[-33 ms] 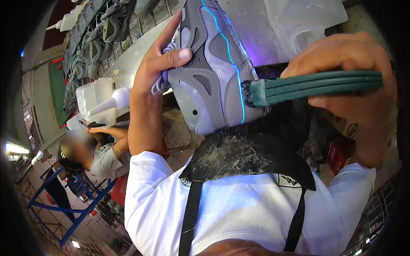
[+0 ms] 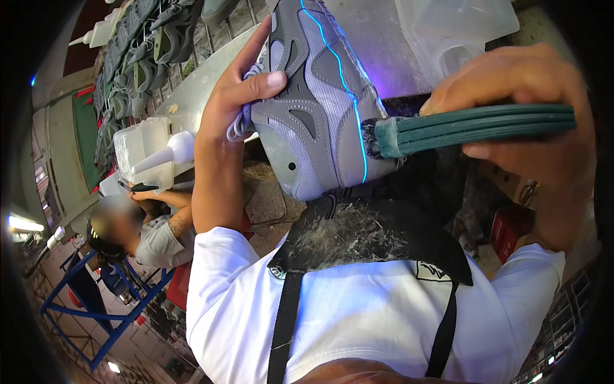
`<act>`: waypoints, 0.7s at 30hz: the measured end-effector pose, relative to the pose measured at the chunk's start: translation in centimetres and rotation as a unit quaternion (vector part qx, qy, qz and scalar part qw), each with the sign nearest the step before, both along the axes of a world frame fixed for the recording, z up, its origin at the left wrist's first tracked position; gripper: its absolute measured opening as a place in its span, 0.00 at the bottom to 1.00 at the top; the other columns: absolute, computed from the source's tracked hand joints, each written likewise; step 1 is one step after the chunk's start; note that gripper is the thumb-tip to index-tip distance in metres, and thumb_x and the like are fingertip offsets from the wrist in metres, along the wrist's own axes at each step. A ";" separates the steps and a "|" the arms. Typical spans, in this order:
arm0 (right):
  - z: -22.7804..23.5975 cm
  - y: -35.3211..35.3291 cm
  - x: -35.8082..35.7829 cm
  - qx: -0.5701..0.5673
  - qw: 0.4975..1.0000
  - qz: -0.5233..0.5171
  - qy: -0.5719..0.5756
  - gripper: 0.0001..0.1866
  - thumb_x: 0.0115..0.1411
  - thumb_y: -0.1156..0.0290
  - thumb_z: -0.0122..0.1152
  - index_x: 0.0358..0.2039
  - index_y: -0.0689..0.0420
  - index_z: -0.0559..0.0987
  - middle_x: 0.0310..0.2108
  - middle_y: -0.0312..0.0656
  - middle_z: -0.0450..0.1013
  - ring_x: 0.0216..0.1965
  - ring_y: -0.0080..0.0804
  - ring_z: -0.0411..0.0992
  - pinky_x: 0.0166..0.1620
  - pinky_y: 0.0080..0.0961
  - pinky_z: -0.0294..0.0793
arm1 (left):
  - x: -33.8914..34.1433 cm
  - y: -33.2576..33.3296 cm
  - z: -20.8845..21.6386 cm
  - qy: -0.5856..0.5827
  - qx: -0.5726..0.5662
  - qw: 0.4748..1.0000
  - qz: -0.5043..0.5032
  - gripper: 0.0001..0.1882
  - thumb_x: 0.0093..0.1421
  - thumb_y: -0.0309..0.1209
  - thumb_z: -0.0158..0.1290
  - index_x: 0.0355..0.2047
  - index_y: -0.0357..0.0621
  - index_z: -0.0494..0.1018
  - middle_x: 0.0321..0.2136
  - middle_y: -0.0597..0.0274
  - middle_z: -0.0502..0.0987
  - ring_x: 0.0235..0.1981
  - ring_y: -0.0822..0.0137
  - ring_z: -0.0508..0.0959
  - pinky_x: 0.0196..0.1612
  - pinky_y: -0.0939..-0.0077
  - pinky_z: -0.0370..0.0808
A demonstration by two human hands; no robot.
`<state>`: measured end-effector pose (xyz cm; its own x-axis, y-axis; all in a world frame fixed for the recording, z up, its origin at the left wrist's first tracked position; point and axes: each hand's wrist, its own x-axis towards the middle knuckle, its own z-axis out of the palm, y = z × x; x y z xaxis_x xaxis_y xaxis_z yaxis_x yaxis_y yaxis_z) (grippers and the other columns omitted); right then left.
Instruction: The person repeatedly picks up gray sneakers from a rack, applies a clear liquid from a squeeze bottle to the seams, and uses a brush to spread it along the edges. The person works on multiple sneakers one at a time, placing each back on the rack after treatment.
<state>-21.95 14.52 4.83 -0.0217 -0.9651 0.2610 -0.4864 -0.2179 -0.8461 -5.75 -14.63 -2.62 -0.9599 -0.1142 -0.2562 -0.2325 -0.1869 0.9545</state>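
Observation:
A grey and pale lilac sneaker upper is held up in front of my chest, toe toward me. My left hand is closed round its lace side, thumb pressed on the grey overlay beside the laces. A bright blue glowing line runs lengthwise along the shoe's side. My right hand grips a brush with a ridged dark green handle. Its short dark bristles touch the shoe at the glowing line, near the toe end. The right fingers are partly hidden behind the handle.
Behind the shoe lies a metal worktop with a translucent plastic container at the right. Several shoes hang at the far left. A white bottle rests in a clear tub; a co-worker sits beyond.
Very little differs: the brush handle and my right hand have shifted slightly, and the shoe has risen a touch. Both grips stay the same.

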 end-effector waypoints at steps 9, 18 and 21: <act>2.1 -0.9 -2.2 -0.031 0.984 0.068 0.161 0.16 0.59 0.67 0.65 0.42 0.66 0.81 0.42 0.54 0.80 0.42 0.46 0.81 0.47 0.34 0.80 | 0.7 0.2 -0.4 -0.035 0.232 0.967 0.102 0.42 0.60 0.29 0.55 0.72 0.38 0.49 0.61 0.46 0.70 0.51 0.56 0.81 0.51 0.68 0.82; 0.4 -5.6 -5.4 -0.148 0.981 0.117 0.036 0.15 0.57 0.70 0.66 0.41 0.67 0.82 0.41 0.56 0.80 0.42 0.49 0.80 0.47 0.36 0.80 | 1.9 0.2 0.0 -0.059 0.393 0.913 0.087 0.19 0.69 0.37 0.49 0.49 0.32 0.74 0.44 0.48 0.81 0.40 0.59 0.84 0.48 0.63 0.82; 0.4 -5.3 -6.1 -0.161 0.981 0.107 0.002 0.14 0.57 0.71 0.67 0.41 0.68 0.82 0.41 0.56 0.80 0.43 0.50 0.80 0.48 0.36 0.80 | 1.8 1.3 -0.3 -0.042 0.429 0.897 0.095 0.19 0.70 0.37 0.49 0.50 0.31 0.74 0.45 0.48 0.81 0.43 0.57 0.83 0.51 0.62 0.81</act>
